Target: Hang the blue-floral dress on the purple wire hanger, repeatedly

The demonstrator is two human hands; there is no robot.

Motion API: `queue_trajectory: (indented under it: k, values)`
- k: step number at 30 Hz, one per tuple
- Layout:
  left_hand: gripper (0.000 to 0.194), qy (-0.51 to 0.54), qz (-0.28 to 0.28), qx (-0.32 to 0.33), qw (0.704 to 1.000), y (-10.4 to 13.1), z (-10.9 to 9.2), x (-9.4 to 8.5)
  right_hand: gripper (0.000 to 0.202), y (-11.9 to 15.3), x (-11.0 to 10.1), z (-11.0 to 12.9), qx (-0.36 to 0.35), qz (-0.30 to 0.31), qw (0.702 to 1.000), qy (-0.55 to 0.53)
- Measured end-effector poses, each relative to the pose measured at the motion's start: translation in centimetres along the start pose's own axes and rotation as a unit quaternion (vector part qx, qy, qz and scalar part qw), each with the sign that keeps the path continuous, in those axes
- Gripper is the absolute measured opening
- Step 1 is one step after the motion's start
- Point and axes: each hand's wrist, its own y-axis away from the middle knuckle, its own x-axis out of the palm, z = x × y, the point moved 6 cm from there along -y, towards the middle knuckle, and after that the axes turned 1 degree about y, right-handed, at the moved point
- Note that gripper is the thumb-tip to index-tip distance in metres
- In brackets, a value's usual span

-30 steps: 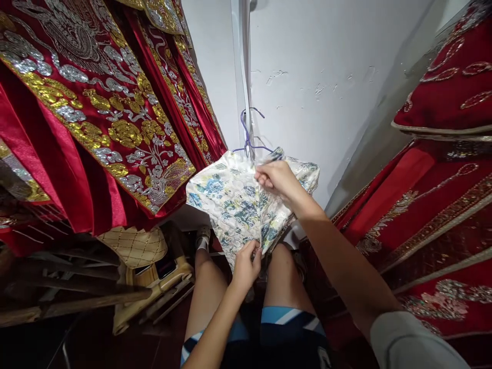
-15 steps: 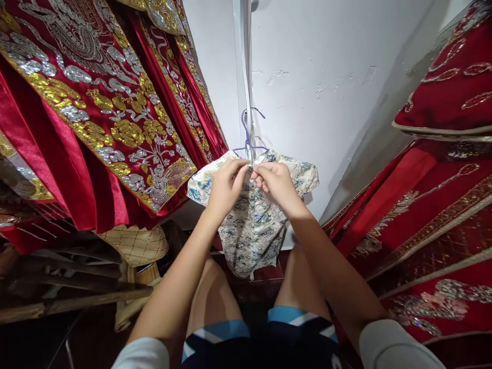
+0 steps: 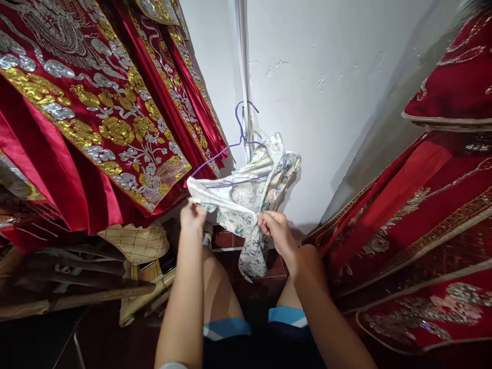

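Observation:
A pale floral short-sleeved shirt [image 3: 242, 225] hangs partly off a purple wire hanger [image 3: 221, 154], its front pulled askew and its pale inside showing. My left hand [image 3: 192, 218] is closed on the shirt's left sleeve edge, just below the hanger's left end. With pinched fingers, my right hand [image 3: 273, 225] grips the shirt's front edge near the middle. One arm of the hanger lies bare above the cloth; its lower bar runs across the shirt's opening. The hanger's hook is up by a white vertical strip [image 3: 242, 61] on the wall.
Red costumes with gold and silver embroidery [image 3: 115, 123] hang close on the left. More red beaded garments [image 3: 403, 205] hang on the right. Below left are wooden poles [image 3: 100, 297] and a quilted cream piece [image 3: 138, 243]. A white wall [image 3: 307, 77] stands behind.
My hands have moved apart from the collar, the left toward the sleeve and the right lower. The shirt front is now pulled open and twisted, and the hanger's left arm is exposed.

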Motion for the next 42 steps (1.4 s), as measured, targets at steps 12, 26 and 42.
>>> queue_trajectory:
  k: [12,26,42]
  values:
    - [0.027,0.173,0.161,-0.055,0.970,11.3,3.1,8.2,0.039,2.0,-5.2,-3.7,0.002,-0.105,0.994,0.038]
    - [0.044,-0.148,0.540,0.055,0.827,14.1,0.1,9.2,0.019,-1.1,-1.6,6.9,0.011,0.245,0.968,0.055]
    - [0.032,-0.558,0.313,0.219,0.737,3.1,-4.8,-0.3,0.020,-9.6,-7.1,8.0,-0.199,-0.048,0.931,0.301]
